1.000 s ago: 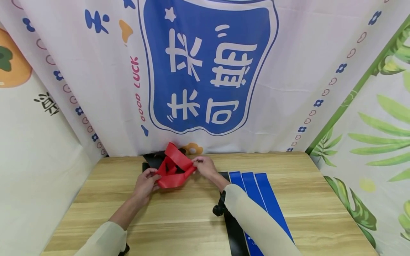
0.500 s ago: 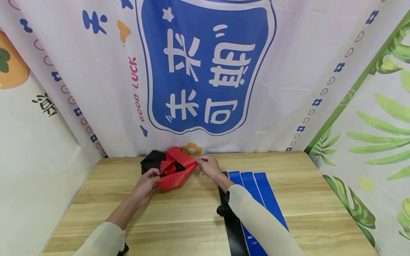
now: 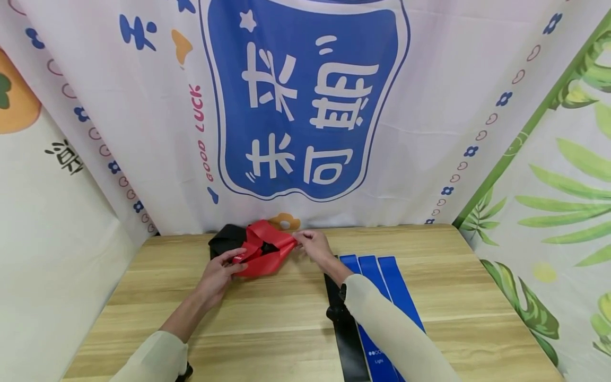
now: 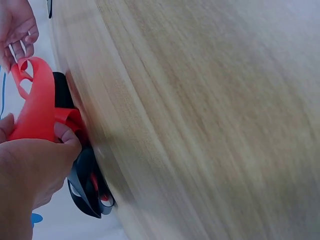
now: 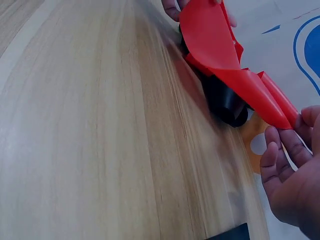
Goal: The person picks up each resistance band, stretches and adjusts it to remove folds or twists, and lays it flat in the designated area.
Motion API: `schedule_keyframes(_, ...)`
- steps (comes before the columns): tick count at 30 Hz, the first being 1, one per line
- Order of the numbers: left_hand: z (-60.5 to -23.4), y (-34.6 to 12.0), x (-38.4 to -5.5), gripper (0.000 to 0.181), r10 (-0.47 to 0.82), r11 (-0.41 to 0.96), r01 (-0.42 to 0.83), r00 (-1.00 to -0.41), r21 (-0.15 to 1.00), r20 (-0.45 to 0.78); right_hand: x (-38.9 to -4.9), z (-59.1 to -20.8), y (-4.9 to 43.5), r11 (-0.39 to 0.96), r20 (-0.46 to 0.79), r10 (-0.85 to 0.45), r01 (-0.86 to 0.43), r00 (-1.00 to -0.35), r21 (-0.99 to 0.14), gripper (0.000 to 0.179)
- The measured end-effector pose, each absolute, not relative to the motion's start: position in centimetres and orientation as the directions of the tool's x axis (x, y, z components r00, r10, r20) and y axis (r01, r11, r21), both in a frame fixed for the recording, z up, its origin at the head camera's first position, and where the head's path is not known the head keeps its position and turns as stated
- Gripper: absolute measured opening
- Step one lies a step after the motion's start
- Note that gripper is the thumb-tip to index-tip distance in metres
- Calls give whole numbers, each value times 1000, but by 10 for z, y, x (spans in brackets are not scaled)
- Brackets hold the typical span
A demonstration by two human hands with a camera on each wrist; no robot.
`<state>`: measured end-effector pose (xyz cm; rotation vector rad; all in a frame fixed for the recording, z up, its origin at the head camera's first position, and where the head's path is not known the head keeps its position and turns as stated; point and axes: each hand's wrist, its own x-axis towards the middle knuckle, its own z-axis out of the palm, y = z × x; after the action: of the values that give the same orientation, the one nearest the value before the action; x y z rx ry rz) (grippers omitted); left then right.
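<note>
A red resistance band loop (image 3: 264,264) is stretched between both hands near the back edge of the table. My left hand (image 3: 215,279) grips its left side between thumb and fingers. At the other end, my right hand (image 3: 315,247) pinches the band's narrowed right tip, which the right wrist view shows drawn to a folded point between thumb and fingers. Crumpled black bands (image 3: 229,237) lie behind and left of the red one; in the left wrist view these black loops (image 4: 87,182) sit on the table below the left hand, with some red among them.
Right of centre, several blue bands (image 3: 396,278) lie flat side by side, one printed "Light". Beside them a black band (image 3: 352,347) lies flat, partly under the right forearm. A printed curtain (image 3: 429,132) hangs right behind the wooden table (image 3: 267,339).
The raised upper strip of the red band has come down and the loop is narrower. My right hand has drawn its tip slightly right; the left fingers have shifted a little along the band.
</note>
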<state>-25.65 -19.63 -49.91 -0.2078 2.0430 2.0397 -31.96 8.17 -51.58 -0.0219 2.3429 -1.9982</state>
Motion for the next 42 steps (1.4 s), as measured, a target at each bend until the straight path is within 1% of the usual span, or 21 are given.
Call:
schedule_keyframes(3, -500, -196, -257, 54, 63, 13, -271, -961, 963, -271, -319, -514, 83, 157, -36, -49, 28, -998, -987, 27)
schedule_keyframes(6, -501, -194, -258, 54, 27, 18, -268, -963, 963, -268, -319, -513, 85, 151, -34, -32, 29, -999, -988, 25)
schedule_keyframes(10, -502, -193, -260, 43, -27, 29, -239, -971, 971, -238, -319, -512, 88, 129, -29, -16, 26, -999, -991, 23)
schedule_keyframes(13, -503, -193, -261, 38, -36, 25, -217, -976, 976, -216, -319, -512, 90, 109, -31, -33, 27, -999, -994, 22)
schedule_keyframes(19, -502, -196, -261, 48, 28, 8, -216, -976, 976, -216, -319, -513, 97, 94, -28, -76, 21, -997, -995, 20)
schedule_keyframes(26, -500, -200, -262, 54, 61, 5, -220, -974, 975, -220, -319, -512, 103, 53, -16, -116, 9, -993, -999, 18)
schedule_keyframes(29, -499, -203, -261, 54, 59, -36, -212, -976, 977, -209, -319, -511, 105, 31, -15, -134, 11, -991, -999, 18)
schedule_keyframes(31, -497, -204, -260, 52, 57, -87, -199, -979, 976, -195, -318, -510, 107, 16, -14, -144, 12, -989, -1000, 19)
schedule_keyframes(36, -493, -205, -257, 35, 52, -206, -170, -985, 964, -163, -318, -509, 110, -16, -14, -167, 17, -986, -1000, 25)
schedule_keyframes(39, -493, -206, -257, 25, 31, -232, -177, -984, 957, -174, -316, -509, 111, -1, -7, -168, 8, -986, -1000, 31)
schedule_keyframes(41, -494, -205, -257, 26, 18, -229, -186, -982, 955, -187, -315, -509, 113, 19, 2, -167, -5, -986, -1000, 36)
schedule_keyframes(42, -494, -205, -257, 30, 15, -219, -196, -980, 956, -197, -314, -509, 113, 26, 8, -168, -12, -986, -1000, 39)
